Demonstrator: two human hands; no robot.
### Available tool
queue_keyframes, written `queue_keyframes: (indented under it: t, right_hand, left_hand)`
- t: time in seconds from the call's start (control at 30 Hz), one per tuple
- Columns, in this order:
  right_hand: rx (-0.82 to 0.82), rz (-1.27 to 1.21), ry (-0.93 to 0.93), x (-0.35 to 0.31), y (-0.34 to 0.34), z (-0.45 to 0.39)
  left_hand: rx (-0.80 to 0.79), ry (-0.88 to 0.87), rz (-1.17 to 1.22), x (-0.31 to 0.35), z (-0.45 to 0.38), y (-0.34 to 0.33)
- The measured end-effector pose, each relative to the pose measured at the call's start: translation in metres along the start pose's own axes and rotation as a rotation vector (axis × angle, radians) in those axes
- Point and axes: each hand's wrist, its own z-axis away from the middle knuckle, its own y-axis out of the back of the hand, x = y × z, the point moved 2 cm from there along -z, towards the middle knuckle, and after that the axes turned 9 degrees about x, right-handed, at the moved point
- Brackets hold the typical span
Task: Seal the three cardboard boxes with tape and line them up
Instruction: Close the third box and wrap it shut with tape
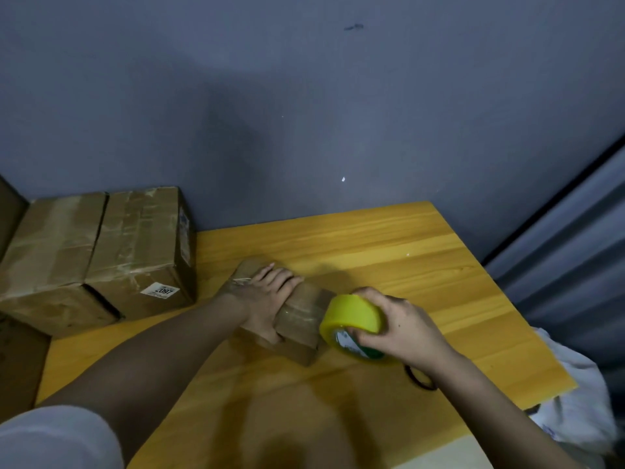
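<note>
One box label (163,291) — "2097"

small box (297,319) mid tabletop (389,252), tape roll (351,319) touching its right end, 2 big boxes (94,252) at left-rear corner, side by side
</note>
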Motion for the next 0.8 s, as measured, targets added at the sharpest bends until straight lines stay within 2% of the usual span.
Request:
queue_keyframes:
  t: [0.1, 0.33, 0.7, 0.8]
  right_hand:
    - [-0.018, 0.041, -0.009, 0.001, -0.006, 0.002]
    - [-0.024, -0.061, -0.072, 0.01, -0.009, 0.008]
    - [0.117, 0.052, 0.043, -0.018, 0.015, 0.011]
    - [0.11, 0.188, 0.141, -0.025, 0.021, 0.004]
  left_hand:
    - [0.005, 0.001, -0.002, 0.001, 0.001, -0.002]
    - [0.007, -0.004, -0.009, 0.0, 0.001, -0.002]
    - [0.036, -0.017, -0.028, -0.002, 0.0, -0.004]
    - [0.04, -0.014, -0.032, -0.002, 0.0, -0.006]
